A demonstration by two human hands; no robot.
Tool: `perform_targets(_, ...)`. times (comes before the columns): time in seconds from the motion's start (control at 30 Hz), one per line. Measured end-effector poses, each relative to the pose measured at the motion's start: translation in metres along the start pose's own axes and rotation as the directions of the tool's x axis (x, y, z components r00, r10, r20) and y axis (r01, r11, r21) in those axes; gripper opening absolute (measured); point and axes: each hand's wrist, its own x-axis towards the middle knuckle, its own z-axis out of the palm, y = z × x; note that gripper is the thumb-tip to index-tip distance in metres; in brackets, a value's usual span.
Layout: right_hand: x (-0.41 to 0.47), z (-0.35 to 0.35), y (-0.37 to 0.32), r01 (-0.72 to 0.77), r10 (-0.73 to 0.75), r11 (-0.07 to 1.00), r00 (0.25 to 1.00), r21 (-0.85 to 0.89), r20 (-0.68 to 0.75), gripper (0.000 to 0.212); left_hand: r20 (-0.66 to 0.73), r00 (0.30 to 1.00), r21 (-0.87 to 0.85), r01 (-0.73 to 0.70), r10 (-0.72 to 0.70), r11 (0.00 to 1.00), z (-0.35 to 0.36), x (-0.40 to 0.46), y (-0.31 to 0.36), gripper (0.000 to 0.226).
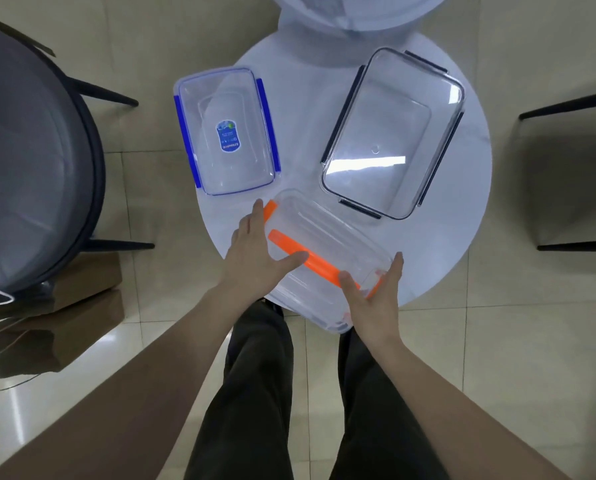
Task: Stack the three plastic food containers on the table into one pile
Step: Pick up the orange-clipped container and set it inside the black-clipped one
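Observation:
Three clear plastic containers lie on a small round white table point(462, 244). The one with blue clips point(225, 131) and a blue label sits at the far left. A larger one with dark clips point(393, 133) sits at the far right. Nearest me, the container with orange clips point(324, 251) is tilted at the table's front edge. My left hand point(255, 258) grips its left end, thumb on the orange clip. My right hand point(376, 296) clasps its right end.
A grey padded chair point(30, 161) stands to the left, with brown paper bags point(64, 313) on the tiled floor below it. A dark chair point(566, 174) stands at the right. A white rounded object point(355, 12) is beyond the table. My legs are under the table's front edge.

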Motion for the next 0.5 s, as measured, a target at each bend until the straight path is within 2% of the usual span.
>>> perform_targets(0.2, 0.01, 0.006, 0.004, -0.042, 0.042, 0.999, 0.999, 0.013, -0.023, 0.111, -0.076, 0.997, -0.005, 0.002, -0.003, 1.0, 0.008, 0.011, -0.005, 0.113)
perform_targets(0.43, 0.014, 0.006, 0.007, -0.125, 0.127, 0.992, 0.988, 0.026, -0.088, 0.088, -0.1, 0.994, -0.01, 0.042, -0.043, 0.999, 0.005, 0.018, -0.008, 0.099)
perform_targets(0.5, 0.013, 0.007, 0.007, -0.155, 0.162, 0.985, 0.983, 0.081, -0.09, 0.08, -0.1, 0.994, -0.023, 0.042, -0.044, 0.999, 0.004, 0.02, -0.009, 0.095)
